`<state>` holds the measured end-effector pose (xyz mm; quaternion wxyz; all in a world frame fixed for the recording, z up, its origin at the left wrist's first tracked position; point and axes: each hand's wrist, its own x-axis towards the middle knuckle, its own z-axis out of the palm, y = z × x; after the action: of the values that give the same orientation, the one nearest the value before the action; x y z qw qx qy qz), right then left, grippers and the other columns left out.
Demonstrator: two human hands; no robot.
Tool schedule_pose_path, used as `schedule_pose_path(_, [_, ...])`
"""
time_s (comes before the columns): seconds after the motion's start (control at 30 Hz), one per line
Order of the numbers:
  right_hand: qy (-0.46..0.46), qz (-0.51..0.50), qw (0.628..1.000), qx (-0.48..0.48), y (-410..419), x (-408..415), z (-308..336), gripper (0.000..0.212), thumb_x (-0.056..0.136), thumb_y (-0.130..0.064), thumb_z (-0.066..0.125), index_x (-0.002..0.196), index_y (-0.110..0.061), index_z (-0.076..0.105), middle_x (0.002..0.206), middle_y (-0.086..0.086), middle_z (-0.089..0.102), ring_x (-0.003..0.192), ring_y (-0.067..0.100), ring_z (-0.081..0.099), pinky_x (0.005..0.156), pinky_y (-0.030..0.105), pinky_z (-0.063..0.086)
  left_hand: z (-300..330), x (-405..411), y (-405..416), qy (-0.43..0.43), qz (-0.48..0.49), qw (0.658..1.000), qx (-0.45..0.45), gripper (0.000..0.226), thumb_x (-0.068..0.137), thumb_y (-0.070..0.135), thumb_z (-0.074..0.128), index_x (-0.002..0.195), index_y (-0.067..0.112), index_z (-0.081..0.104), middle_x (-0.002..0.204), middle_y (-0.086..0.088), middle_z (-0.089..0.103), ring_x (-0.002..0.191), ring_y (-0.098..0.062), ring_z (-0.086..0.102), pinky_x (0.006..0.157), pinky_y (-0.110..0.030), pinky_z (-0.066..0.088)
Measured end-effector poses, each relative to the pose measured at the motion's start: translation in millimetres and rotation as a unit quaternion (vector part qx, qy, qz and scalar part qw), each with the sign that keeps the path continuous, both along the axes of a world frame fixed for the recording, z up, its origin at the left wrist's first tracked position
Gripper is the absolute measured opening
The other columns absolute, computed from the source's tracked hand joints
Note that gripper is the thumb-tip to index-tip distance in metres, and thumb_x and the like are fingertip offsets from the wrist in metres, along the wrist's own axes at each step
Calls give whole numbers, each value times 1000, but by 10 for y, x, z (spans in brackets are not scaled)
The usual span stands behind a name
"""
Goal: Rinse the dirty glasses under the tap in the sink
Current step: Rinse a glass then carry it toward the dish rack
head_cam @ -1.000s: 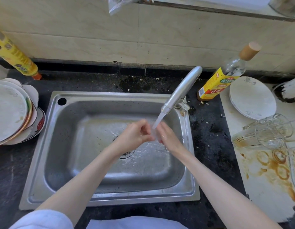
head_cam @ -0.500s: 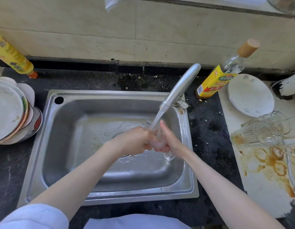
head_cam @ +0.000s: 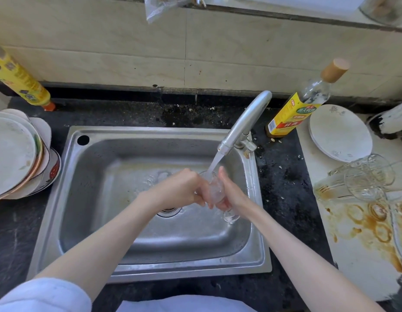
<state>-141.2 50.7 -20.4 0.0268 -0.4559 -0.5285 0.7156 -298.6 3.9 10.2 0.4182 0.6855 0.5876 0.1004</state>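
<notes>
Now tilting further than half a second ago: glass (head_cam: 214, 191), mouth angling up toward the stream, base pointing down toward the near right of the basin. Gripping it from the left with curled fingers: left hand (head_cam: 180, 188). Cradling it from the right, fingers wrapping under the bowl, thumb standing up beside the rim: right hand (head_cam: 231, 194). Being held above the sink (head_cam: 150, 270) floor, right of the drain (head_cam: 169, 210). Running from the tap (head_cam: 245, 122) straight into the glass: water. Lying on their sides on the stained board (head_cam: 357, 244) to the right: more glasses (head_cam: 362, 179). Standing farther back: white plate (head_cam: 340, 134), yellow-labelled bottle (head_cam: 301, 104). Stacking at the left edge: dirty plates (head_cam: 15, 152).
</notes>
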Motion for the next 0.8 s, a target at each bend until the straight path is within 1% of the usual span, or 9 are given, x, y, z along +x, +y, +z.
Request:
schedule_pose_path(0.13, [-10,-31,990,137,-100,-43,20,36,99,-42,21,93,-29,54,82,-11,53,67,3,48,61,14,36,-69,97,-34,-81,185,979,34,37,66,24,83,59,22,46,57,12,49,53,-1,44,57,-23,36])
schedule_pose_path(0.2, [-12,-52,991,119,-81,-66,61,46,101,-38,19,79,-30,58,67,-13,61,63,6,55,57,15,41,-68,88,-53,-110,136,984,19,27,71,21,80,65,23,54,64,14,55,58,2,50,63,-21,41])
schedule_pose_path(0.27, [-43,-47,998,31,-23,-57,104,70,101,-45,11,55,-26,61,39,-7,51,36,6,44,39,16,29,-46,47,-74,-95,36,995,-14,9,76,13,75,79,19,69,74,17,62,65,9,55,68,-6,40])
schedule_pose_path(0.33, [-59,-2,998,-37,8,-51,141,85,98,-51,4,40,-21,59,33,-6,42,27,4,29,34,15,17,-60,-7,-67,-73,1,997,-22,12,76,8,74,85,15,74,78,11,68,68,14,55,70,-2,37])
schedule_pose_path(0.47, [-30,-26,998,53,-72,-76,7,59,97,-56,11,81,-23,58,51,-9,43,48,9,32,48,22,24,-132,47,-20,-53,128,990,35,24,68,19,81,62,21,58,61,10,61,57,2,52,58,-18,41])
schedule_pose_path(0.57, [-10,-28,992,122,-133,-136,-14,54,92,-62,24,102,-20,57,75,-4,53,62,10,47,55,16,35,-146,83,-41,-134,209,968,45,34,71,16,78,60,22,47,58,12,53,53,3,45,54,-17,34])
schedule_pose_path(0.63, [-9,-33,995,96,-96,-119,-1,66,89,-62,13,91,-20,64,62,-1,56,50,11,47,46,16,34,-122,14,-66,-149,99,984,-5,19,77,9,73,72,22,60,72,14,60,62,10,51,64,-11,38])
schedule_pose_path(0.7, [-39,-1,999,15,-56,-70,3,74,91,-61,3,69,-20,62,42,-5,43,35,10,34,38,17,23,-120,-81,-86,-97,10,993,-65,15,82,3,67,87,17,71,83,10,67,68,17,53,69,-5,37])
schedule_pose_path(0.8, [-42,-3,998,-47,-75,-37,-33,80,92,-61,-1,48,-23,55,37,-5,35,31,5,24,37,16,15,-126,-144,-40,-59,24,997,-48,14,77,1,70,83,13,72,76,11,66,67,16,55,69,-3,39])
